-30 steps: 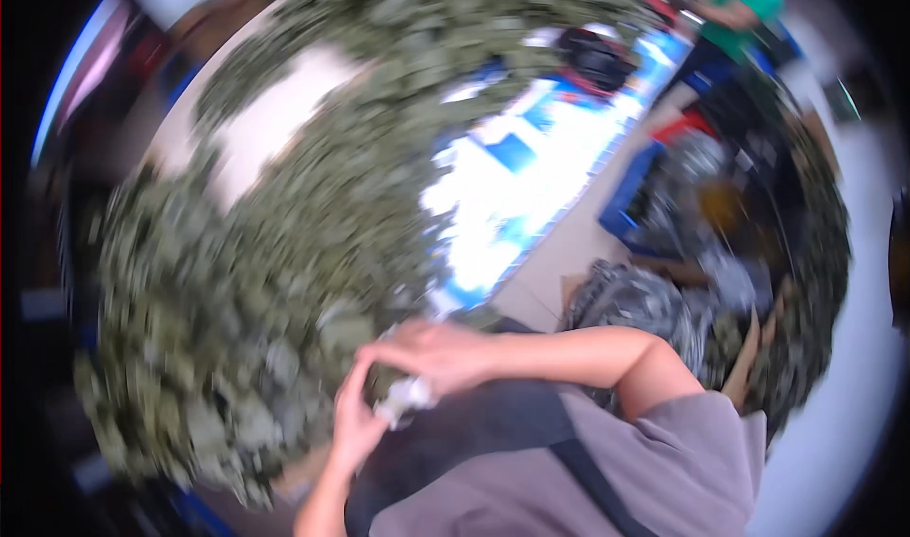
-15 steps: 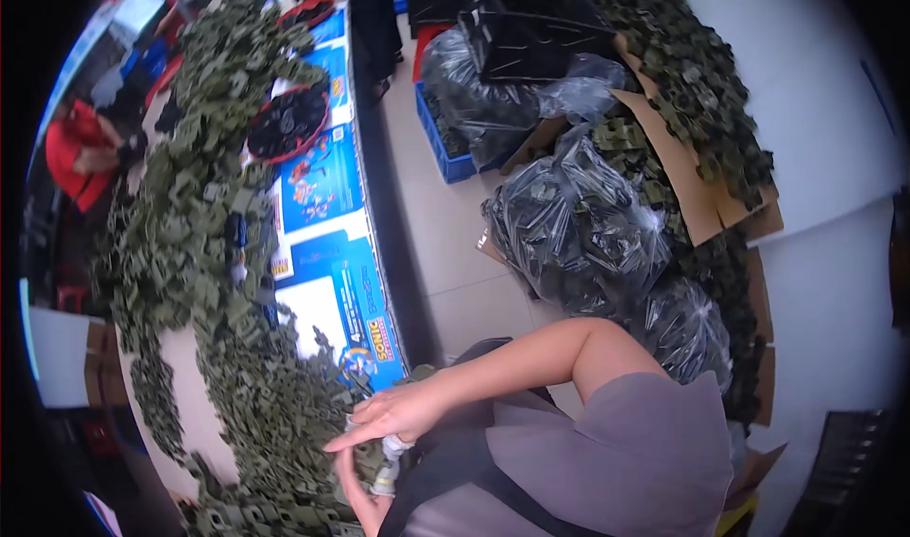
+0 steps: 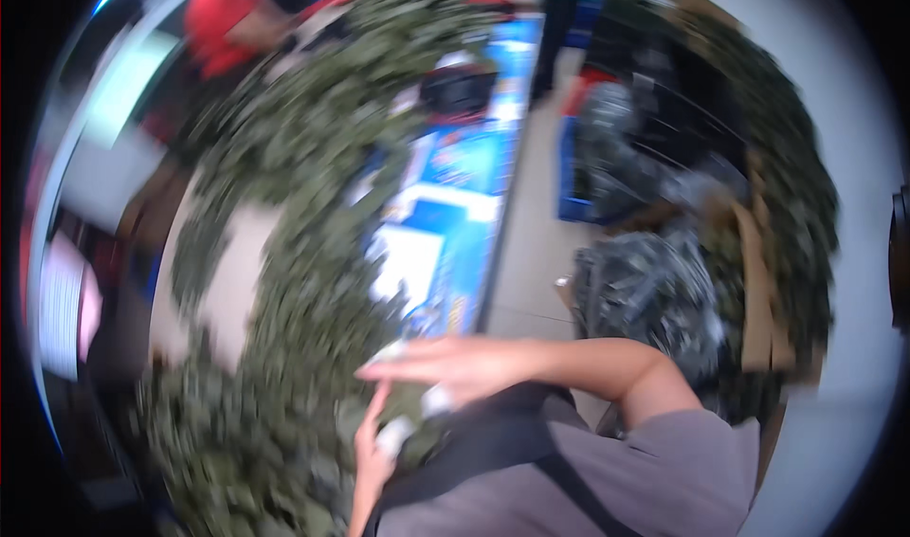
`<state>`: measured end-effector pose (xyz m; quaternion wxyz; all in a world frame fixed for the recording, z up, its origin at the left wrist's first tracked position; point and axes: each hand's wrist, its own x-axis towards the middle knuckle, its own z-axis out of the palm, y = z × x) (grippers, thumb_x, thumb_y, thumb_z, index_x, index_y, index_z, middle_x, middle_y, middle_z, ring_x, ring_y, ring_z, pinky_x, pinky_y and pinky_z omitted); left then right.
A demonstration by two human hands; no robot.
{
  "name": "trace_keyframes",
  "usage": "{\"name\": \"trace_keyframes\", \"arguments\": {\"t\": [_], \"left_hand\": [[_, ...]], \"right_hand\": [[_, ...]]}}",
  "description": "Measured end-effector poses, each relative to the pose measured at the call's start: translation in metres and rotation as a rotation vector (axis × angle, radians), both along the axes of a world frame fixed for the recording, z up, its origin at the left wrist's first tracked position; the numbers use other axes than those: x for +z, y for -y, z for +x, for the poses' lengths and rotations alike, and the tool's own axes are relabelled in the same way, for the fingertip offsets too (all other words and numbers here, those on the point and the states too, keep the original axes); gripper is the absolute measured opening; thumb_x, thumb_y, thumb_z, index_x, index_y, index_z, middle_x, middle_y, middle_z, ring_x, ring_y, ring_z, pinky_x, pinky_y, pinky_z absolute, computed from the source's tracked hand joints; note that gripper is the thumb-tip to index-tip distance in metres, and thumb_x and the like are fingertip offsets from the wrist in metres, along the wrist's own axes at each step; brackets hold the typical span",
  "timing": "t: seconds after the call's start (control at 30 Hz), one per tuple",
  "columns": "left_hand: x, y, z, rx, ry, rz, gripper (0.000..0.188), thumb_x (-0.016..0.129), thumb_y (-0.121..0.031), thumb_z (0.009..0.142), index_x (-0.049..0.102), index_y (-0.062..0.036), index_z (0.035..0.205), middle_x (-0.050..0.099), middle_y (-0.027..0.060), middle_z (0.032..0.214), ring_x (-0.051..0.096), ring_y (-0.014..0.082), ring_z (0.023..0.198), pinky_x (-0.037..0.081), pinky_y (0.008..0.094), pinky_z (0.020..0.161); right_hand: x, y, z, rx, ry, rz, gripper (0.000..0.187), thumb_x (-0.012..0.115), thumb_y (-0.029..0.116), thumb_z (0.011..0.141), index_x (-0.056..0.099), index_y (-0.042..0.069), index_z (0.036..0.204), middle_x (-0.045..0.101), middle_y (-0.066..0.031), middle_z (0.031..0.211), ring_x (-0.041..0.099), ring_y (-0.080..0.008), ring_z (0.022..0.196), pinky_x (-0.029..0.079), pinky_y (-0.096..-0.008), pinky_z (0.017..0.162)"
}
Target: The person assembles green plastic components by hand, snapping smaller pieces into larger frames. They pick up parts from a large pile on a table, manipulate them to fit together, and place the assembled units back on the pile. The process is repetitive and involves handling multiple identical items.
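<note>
My right hand [image 3: 460, 362] reaches in from the right, fingers pressed together and pointing left. Below it, my left hand [image 3: 372, 437] comes up from the lower edge, its fingertip meeting those of the right. White wraps [image 3: 394, 435] cover some fingers. Both hands look closed around the small space between them, where a patch of olive green shows. Blur and the fingers hide what is held there. Directly beside and beyond them spreads a heap of small olive-green pieces [image 3: 313, 291] on the table.
A blue printed sheet [image 3: 464, 243] runs along the table's right edge, with a dark round basket [image 3: 457, 91] farther up. Clear plastic bags [image 3: 649, 291], a blue crate [image 3: 572, 172] and black crates [image 3: 687, 91] stand right of the aisle. A person in red [image 3: 220, 25] is at far left.
The view has swung, so the table and bags sit farther right and the picture is blurred. My hands stay together, the right one now flatter over the left.
</note>
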<state>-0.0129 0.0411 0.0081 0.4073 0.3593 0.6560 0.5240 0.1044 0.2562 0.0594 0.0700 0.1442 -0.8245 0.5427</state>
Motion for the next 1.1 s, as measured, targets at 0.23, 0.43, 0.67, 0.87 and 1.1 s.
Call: {"name": "trace_keyframes", "arguments": {"t": [0.23,0.43,0.67,0.87,1.1], "left_hand": [[0.026,0.010,0.002,-0.221,-0.491,-0.264,0.068,0.069,-0.034,0.074,0.041,-0.0164,0.134,0.045,0.0179,0.130,0.046,0.0373,0.117,0.040,0.0409,0.091],[0.020,0.057,-0.003,0.449,-0.050,0.072,0.110,0.087,-0.023,0.050,0.025,-0.0064,0.140,0.035,0.0159,0.138,0.039,0.0263,0.124,0.031,0.0378,0.103],[-0.010,0.035,0.000,0.546,-0.116,0.066,0.074,0.079,-0.006,0.063,0.044,-0.0041,0.128,0.055,0.0097,0.118,0.054,0.0194,0.108,0.041,0.0318,0.094],[-0.037,0.037,-0.016,0.849,-0.104,-0.036,0.091,0.070,-0.008,0.073,0.013,-0.0132,0.144,0.031,0.0163,0.137,0.040,0.0253,0.121,0.036,0.0384,0.098],[-0.050,0.108,-0.011,1.087,0.063,0.083,0.042,0.041,0.010,0.079,0.056,-0.0050,0.115,0.061,0.0043,0.092,0.056,0.0101,0.083,0.043,0.0219,0.075]], "right_hand": [[-0.024,0.015,-0.008,0.036,0.178,0.080,0.074,0.062,0.001,0.072,0.033,0.016,0.138,0.041,-0.0145,0.132,0.039,-0.0335,0.121,0.033,-0.0372,0.101],[-0.056,-0.015,-0.013,-0.097,0.475,-0.410,0.057,0.069,0.008,0.076,0.046,0.009,0.128,0.044,-0.0096,0.128,0.043,-0.0209,0.120,0.035,-0.0326,0.099],[-0.100,-0.010,-0.019,-0.190,0.393,-0.412,0.057,0.072,0.008,0.072,0.050,0.008,0.125,0.052,-0.0095,0.123,0.048,-0.0214,0.114,0.035,-0.0323,0.097],[-0.185,-0.090,-0.040,-0.837,0.279,-0.404,0.050,0.052,-0.001,0.076,0.046,-0.002,0.126,0.054,-0.0135,0.118,0.054,-0.0216,0.106,0.041,-0.0319,0.093],[-0.357,-0.260,-0.055,-1.000,0.214,-0.229,0.075,0.065,0.017,0.082,0.020,0.008,0.141,0.042,-0.0104,0.129,0.046,-0.0210,0.108,0.038,-0.0290,0.089]]}}
